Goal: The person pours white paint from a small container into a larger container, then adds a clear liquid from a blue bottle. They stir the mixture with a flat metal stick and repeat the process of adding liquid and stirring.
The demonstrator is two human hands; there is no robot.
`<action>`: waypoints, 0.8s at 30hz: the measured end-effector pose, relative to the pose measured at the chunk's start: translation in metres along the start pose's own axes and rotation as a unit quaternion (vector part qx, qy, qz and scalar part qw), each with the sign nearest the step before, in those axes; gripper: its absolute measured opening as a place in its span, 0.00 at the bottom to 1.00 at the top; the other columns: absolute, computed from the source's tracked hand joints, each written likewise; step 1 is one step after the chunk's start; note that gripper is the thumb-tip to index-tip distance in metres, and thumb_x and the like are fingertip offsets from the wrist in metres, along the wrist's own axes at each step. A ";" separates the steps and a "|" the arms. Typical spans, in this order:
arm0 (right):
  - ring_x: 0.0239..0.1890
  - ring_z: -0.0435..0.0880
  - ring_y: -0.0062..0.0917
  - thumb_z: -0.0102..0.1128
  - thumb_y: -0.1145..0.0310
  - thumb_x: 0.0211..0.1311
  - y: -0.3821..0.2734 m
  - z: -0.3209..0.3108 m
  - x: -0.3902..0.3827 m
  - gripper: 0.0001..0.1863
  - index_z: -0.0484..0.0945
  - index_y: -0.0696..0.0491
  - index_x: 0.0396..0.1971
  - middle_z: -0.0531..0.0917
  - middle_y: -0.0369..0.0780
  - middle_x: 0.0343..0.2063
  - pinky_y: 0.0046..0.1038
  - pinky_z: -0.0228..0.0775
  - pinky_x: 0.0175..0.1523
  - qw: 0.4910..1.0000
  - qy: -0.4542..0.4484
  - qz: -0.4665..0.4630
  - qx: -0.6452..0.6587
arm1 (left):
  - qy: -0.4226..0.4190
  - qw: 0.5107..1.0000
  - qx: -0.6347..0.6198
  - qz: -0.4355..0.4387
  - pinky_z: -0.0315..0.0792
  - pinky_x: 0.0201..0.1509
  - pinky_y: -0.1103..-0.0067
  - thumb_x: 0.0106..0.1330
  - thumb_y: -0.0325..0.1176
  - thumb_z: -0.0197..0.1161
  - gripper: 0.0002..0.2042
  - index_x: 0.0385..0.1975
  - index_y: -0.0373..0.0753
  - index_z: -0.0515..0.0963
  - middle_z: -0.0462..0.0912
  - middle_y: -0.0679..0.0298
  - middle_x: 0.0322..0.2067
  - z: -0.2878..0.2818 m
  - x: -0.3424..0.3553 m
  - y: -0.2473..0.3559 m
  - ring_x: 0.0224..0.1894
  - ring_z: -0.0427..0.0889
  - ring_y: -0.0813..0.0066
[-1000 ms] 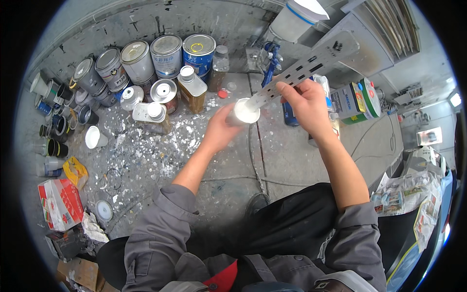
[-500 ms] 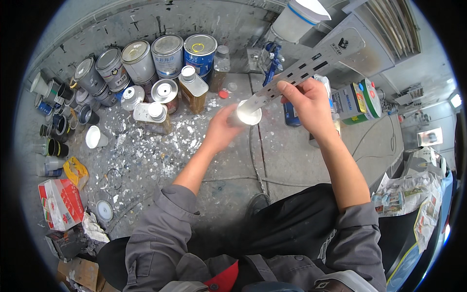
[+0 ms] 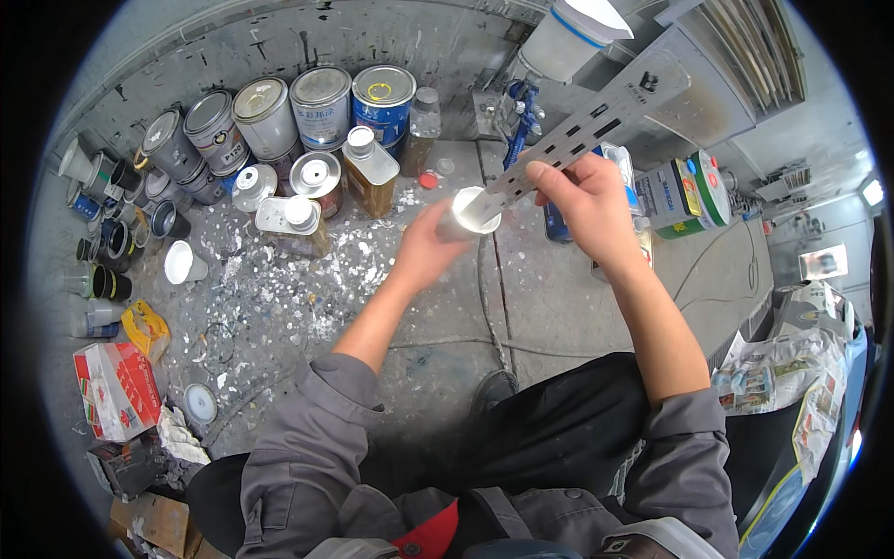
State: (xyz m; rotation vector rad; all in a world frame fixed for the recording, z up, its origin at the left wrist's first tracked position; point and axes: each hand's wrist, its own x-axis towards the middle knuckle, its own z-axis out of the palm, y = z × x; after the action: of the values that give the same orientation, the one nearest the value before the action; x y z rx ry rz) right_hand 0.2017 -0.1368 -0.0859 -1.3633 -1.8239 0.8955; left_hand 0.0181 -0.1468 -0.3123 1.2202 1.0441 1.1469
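Observation:
My left hand (image 3: 431,250) is closed round a small white cup (image 3: 458,226) of white liquid, held above the floor. My right hand (image 3: 584,201) grips a long, pale perforated stick (image 3: 594,124), whose lower end dips into the cup. Just beyond, to the left, stand a square amber tin bottle (image 3: 372,193) with a white cap and a small red cap (image 3: 428,181) on the floor. Behind the right hand are a blue spray gun (image 3: 520,128) with a white pot (image 3: 564,42) and some partly hidden containers (image 3: 557,220).
Paint cans (image 3: 311,110) line the wall, with cups (image 3: 183,264), a red box (image 3: 115,388) and a yellow bag (image 3: 145,326) at left. A hose (image 3: 423,342) crosses the paint-spotted floor (image 3: 279,279). Green-labelled containers (image 3: 698,194) and newspaper (image 3: 778,382) are on the right.
The stick shifts slightly in the cup, its upper end rising at half a second ago and now lower again. Both hands keep their grip and move only slightly.

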 end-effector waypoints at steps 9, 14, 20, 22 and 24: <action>0.36 0.87 0.18 0.70 0.68 0.73 0.010 0.000 -0.001 0.12 0.90 0.62 0.46 0.93 0.39 0.34 0.25 0.78 0.43 0.999 0.021 -0.031 -0.021 | 0.004 1.000 0.009 0.007 0.81 0.65 0.69 0.59 0.23 0.78 0.39 0.74 0.40 0.74 0.81 0.55 0.65 0.003 -0.001 0.005 0.62 0.87 0.62; 0.35 0.87 0.18 0.70 0.69 0.73 0.009 0.003 -0.003 0.12 0.90 0.62 0.46 0.93 0.39 0.34 0.25 0.78 0.42 0.999 -0.007 -0.012 -0.034 | -0.006 1.000 -0.004 -0.008 0.81 0.65 0.70 0.60 0.22 0.78 0.39 0.75 0.40 0.73 0.81 0.55 0.66 0.002 -0.002 0.013 0.62 0.87 0.63; 0.33 0.87 0.18 0.71 0.68 0.72 -0.008 -0.005 -0.002 0.12 0.90 0.62 0.45 0.93 0.39 0.34 0.25 0.77 0.40 1.000 0.015 0.003 -0.004 | 0.006 1.000 0.009 0.010 0.81 0.65 0.70 0.60 0.22 0.78 0.38 0.74 0.39 0.74 0.81 0.54 0.66 0.000 -0.002 0.005 0.63 0.87 0.63; 0.33 0.86 0.17 0.71 0.68 0.72 0.010 -0.013 0.004 0.12 0.90 0.62 0.46 0.93 0.39 0.33 0.26 0.77 0.40 0.999 0.026 -0.004 -0.041 | 0.003 1.000 0.023 0.017 0.81 0.66 0.70 0.60 0.22 0.78 0.37 0.73 0.39 0.75 0.81 0.55 0.66 0.001 -0.002 0.003 0.63 0.86 0.63; 0.33 0.85 0.17 0.71 0.68 0.72 0.012 -0.011 0.004 0.12 0.90 0.62 0.46 0.92 0.39 0.33 0.25 0.76 0.40 0.998 0.031 -0.010 -0.044 | 0.004 0.999 0.026 0.021 0.80 0.66 0.70 0.60 0.22 0.78 0.37 0.73 0.39 0.75 0.81 0.55 0.66 0.001 -0.003 0.003 0.63 0.86 0.63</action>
State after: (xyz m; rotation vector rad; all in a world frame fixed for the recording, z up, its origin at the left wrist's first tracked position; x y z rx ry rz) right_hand 0.2161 -0.1286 -0.0902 -1.4079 -1.8457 0.7614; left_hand 0.0187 -0.1497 -0.3091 1.2855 1.0640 1.1644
